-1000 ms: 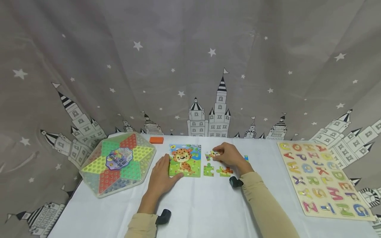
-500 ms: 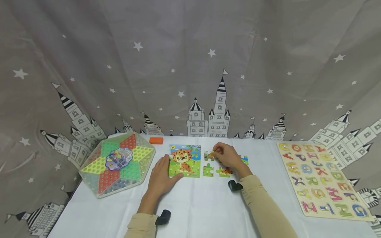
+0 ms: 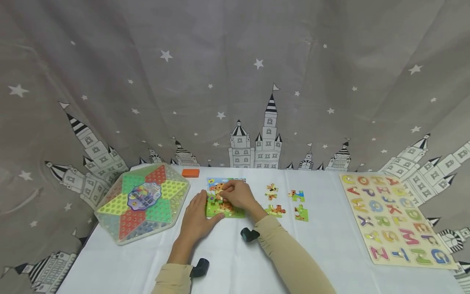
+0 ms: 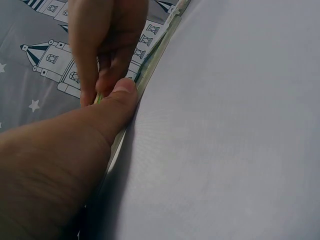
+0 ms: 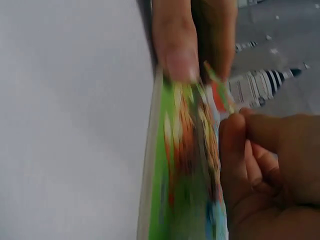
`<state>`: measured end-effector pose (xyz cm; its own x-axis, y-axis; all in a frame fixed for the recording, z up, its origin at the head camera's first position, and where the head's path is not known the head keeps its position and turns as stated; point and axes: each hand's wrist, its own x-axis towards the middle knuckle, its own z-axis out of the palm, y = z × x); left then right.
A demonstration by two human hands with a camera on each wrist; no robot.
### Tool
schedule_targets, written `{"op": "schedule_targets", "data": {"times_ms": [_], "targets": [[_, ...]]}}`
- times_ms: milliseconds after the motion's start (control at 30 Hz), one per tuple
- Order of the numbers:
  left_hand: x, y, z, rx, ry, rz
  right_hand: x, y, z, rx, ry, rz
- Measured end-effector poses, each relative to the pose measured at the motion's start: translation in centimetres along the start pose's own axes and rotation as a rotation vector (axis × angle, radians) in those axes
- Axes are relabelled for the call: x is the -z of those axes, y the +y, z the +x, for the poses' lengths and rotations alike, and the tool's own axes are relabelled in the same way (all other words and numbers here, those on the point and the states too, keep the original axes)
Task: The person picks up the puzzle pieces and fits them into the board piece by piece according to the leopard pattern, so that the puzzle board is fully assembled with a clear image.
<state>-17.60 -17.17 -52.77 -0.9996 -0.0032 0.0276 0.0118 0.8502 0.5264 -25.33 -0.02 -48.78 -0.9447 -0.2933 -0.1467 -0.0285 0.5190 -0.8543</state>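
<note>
A square picture board [image 3: 238, 212] printed with a spotted cub lies mid-table. My left hand [image 3: 196, 216] rests along its left side, fingers fairly straight, with the thumb [image 4: 120, 95] at the near edge. Over the board, my right hand [image 3: 240, 197] pinches a small green-and-orange jigsaw piece [image 3: 217, 198] between thumb and fingertips, covering much of the cub. That piece appears blurred and almost edge-on in the right wrist view, beside the right hand [image 5: 275, 170]. Whether it touches the board I cannot tell.
Several loose jigsaw pieces lie right of the board, including a cub-face piece [image 3: 271, 192], a paw piece [image 3: 276, 210] and a green piece [image 3: 301, 213]. A hexagonal Chinese checkers set [image 3: 145, 204] lies left, an orange block [image 3: 190, 173] behind. An alphabet board [image 3: 398, 222] lies far right.
My right hand has carried a jigsaw piece left from the loose pieces to above the picture board. The left hand keeps its place at the board's side.
</note>
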Motion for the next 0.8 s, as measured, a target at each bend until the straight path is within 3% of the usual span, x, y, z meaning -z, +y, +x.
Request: {"op": "schedule_targets", "data": {"times_ms": [267, 467, 800], "targets": [[0.2, -0.1, -0.1, -0.009, 0.007, 0.006, -2.8, -1.4, 1.1, -0.062, 0.098, -0.041], [0.2, 0.0, -0.1, -0.011, 0.007, 0.005, -3.2, -1.8, 1.3, -0.068, 0.162, -0.137], [0.3, 0.0, -0.2, -0.014, 0.007, -0.001, -3.7, -2.1, 1.6, -0.104, 0.212, -0.156]]}}
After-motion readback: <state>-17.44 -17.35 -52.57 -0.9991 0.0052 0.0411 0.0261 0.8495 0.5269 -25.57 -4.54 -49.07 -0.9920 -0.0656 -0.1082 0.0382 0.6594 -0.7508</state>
